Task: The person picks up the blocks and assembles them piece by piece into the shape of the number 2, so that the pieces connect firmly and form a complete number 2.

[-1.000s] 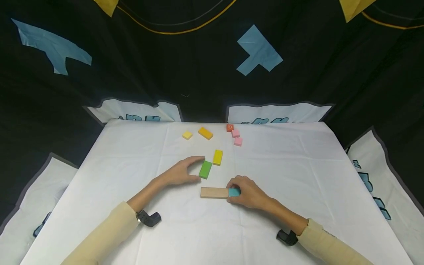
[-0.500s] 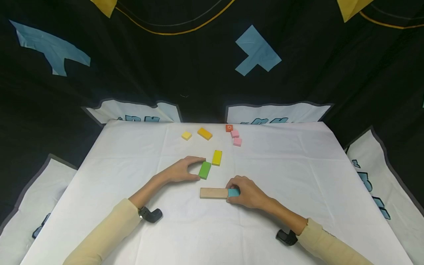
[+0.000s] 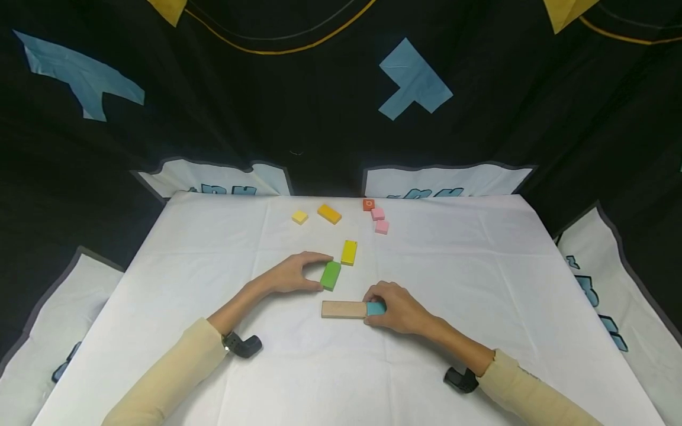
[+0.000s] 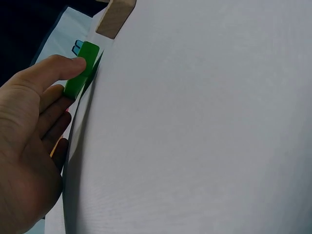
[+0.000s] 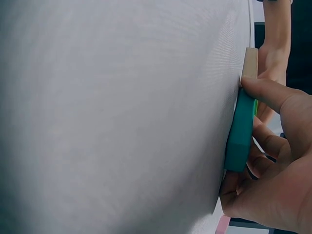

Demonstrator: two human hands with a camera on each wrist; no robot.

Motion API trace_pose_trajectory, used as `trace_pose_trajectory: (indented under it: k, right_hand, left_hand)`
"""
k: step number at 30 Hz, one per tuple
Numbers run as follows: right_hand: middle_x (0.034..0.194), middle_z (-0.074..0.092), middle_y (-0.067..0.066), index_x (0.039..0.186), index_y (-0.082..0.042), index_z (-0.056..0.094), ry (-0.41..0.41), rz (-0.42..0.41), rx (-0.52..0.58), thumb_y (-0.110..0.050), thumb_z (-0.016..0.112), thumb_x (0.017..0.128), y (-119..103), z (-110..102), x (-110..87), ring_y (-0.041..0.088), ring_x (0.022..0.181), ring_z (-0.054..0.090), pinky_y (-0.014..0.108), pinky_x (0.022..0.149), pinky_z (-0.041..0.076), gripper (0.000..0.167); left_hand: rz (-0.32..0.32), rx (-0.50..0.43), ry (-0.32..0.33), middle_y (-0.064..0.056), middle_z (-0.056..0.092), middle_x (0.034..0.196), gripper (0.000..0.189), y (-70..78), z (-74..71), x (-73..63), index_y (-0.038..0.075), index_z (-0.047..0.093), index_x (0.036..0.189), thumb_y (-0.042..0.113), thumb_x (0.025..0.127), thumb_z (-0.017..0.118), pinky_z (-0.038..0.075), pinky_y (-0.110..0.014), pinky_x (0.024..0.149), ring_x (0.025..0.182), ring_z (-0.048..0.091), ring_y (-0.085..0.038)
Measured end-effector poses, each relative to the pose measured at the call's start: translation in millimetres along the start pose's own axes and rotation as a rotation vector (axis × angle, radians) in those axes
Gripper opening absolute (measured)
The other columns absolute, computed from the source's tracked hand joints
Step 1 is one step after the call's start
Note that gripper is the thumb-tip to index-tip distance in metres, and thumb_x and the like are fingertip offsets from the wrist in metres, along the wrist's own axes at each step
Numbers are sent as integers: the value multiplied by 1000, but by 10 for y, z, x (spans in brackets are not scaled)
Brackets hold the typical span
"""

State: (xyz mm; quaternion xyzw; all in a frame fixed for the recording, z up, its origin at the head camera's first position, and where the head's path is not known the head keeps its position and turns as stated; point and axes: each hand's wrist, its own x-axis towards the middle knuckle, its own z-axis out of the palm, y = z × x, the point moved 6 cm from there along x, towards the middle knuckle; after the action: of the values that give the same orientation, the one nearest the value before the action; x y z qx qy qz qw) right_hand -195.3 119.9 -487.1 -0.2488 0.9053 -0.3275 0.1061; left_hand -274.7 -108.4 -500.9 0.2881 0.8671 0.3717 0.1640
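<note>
My left hand (image 3: pixel 292 274) pinches a green rectangular block (image 3: pixel 330 276) by its ends, thumb at the near end and a finger at the far one. In the left wrist view the thumb lies on the green block (image 4: pixel 82 70) and the other fingers are partly behind it. My right hand (image 3: pixel 401 309) grips a teal block (image 3: pixel 375 308), whose right part the hand covers from above. The right wrist view shows the teal block (image 5: pixel 240 131) between thumb and fingers. End to end with it lies a plain wooden plank (image 3: pixel 343 309), just below the green block.
A yellow block (image 3: pixel 348 252) lies right beyond the green one. Toward the back edge of the white-covered table (image 3: pixel 469 266) are a small pale-yellow block (image 3: pixel 299 217), an orange-yellow block (image 3: pixel 329 214), a red block (image 3: pixel 369 205) and two pink blocks (image 3: pixel 381 227).
My left hand has shifted the green block very slightly toward me, away from the yellow block. The right hand, teal block and wooden plank stay in place.
</note>
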Motion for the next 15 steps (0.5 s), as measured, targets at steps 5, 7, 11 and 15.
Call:
trace_pose_trajectory:
  k: [5,7,11,15]
  right_hand:
    - [91,58,-9,101,-17,69,-4,2,-5,-21,85,80,-2,1,3,13,86,49,29,69,46,26]
    - [91,58,-9,101,-17,69,-2,-1,-7,-21,85,80,-4,0,3,12,85,49,28,70,46,26]
    - [91,58,-9,101,-16,69,1,-7,-7,-20,85,80,-6,-2,3,13,85,49,28,70,46,26]
    - [91,58,-9,101,-16,69,1,-6,-4,-20,84,80,-5,-1,3,13,86,49,28,70,46,26]
  left_hand:
    - [11,-8,10,-7,52,146,68,18,10,-27,16,56,143,25,82,82,32,-47,114,139,41,-29]
    - [4,-8,10,-6,51,146,68,17,17,-35,16,56,143,26,82,82,32,-46,115,139,41,-28]
    - [2,-9,-1,-5,52,146,67,27,41,-44,17,56,143,26,81,83,31,-46,115,139,40,-27]
    - [10,-4,-17,-3,53,145,67,55,75,-48,17,57,143,27,82,82,31,-47,115,139,41,-27]
